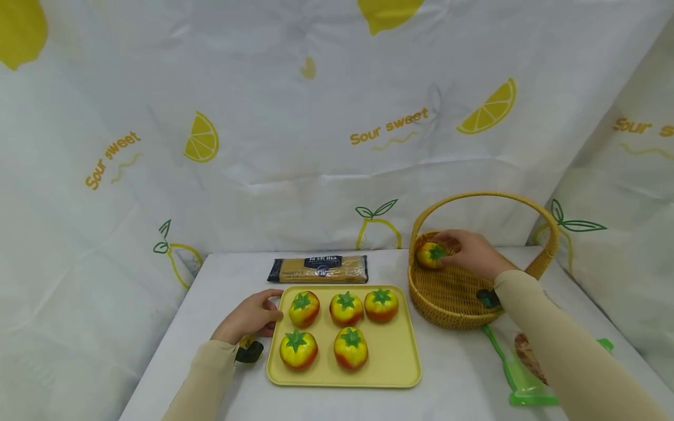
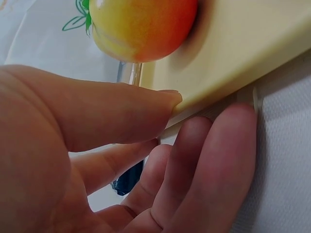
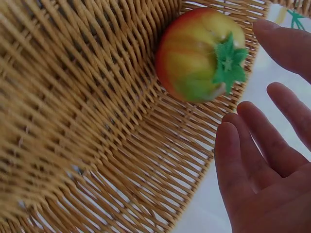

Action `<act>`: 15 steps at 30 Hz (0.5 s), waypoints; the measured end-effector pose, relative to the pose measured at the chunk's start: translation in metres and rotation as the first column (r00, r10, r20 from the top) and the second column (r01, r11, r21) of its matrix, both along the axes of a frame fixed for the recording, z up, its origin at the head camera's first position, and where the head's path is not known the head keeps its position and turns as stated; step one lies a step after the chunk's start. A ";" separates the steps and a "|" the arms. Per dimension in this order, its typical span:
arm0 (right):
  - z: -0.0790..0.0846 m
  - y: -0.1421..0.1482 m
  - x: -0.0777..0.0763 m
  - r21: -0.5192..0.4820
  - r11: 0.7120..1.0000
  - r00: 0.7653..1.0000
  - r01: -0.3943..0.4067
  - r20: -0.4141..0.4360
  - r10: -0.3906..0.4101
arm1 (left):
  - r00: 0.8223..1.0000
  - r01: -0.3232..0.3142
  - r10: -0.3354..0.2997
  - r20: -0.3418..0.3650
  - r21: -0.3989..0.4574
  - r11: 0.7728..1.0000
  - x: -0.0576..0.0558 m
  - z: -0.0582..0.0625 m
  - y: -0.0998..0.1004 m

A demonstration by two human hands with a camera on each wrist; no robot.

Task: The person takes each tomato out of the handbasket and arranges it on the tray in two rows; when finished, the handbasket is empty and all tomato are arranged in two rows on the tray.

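Observation:
On the pale yellow tray [image 1: 387,365] sit several yellow-and-red tomatoes [image 1: 351,349] with green star-shaped tops. My left hand [image 1: 251,316] holds the tray's left edge; in the left wrist view its thumb [image 2: 141,109] lies on the rim and the curled fingers [image 2: 214,165] are beneath it. One more tomato [image 3: 199,56] rests inside the wicker basket [image 1: 447,316], against its side. My right hand [image 1: 468,254] is over the basket beside that tomato. In the right wrist view its fingers are spread, apart from the fruit, and hold nothing.
A pack of spaghetti [image 1: 321,270] lies behind the tray. The basket's tall handle [image 1: 484,194] arches above my right hand. A green-edged clear bag [image 1: 526,374] lies at the right, partly under my right forearm. A lemon-print cloth [image 1: 295,146] hangs behind the table.

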State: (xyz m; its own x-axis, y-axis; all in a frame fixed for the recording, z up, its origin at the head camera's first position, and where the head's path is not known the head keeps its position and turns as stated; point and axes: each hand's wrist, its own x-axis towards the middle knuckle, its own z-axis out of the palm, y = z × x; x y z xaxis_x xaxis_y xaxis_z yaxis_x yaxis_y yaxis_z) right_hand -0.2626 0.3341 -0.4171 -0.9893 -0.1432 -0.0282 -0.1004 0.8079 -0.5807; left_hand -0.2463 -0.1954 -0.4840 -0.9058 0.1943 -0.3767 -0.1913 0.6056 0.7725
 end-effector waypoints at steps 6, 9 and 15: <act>-0.011 0.000 -0.008 -0.016 1.000 1.000 0.014 0.022 -0.014 | 1.000 0.010 -0.010 -0.013 0.004 1.000 -0.001 -0.002 0.001; -0.016 0.000 -0.012 -0.020 1.000 1.000 0.011 0.019 -0.011 | 1.000 0.010 -0.010 -0.015 0.001 1.000 0.000 -0.002 0.000; -0.022 -0.002 -0.016 -0.014 1.000 0.999 0.018 0.029 -0.018 | 1.000 0.009 -0.009 -0.011 0.004 1.000 0.000 0.000 -0.001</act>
State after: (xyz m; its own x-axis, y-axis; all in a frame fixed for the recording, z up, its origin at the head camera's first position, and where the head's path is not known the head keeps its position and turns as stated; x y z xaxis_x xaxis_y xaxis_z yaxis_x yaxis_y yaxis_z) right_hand -0.2790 0.3325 -0.4390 -0.9905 -0.1260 -0.0549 -0.0690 0.8010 -0.5947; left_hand -0.2460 -0.1965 -0.4845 -0.9080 0.2044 -0.3656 -0.1770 0.6039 0.7772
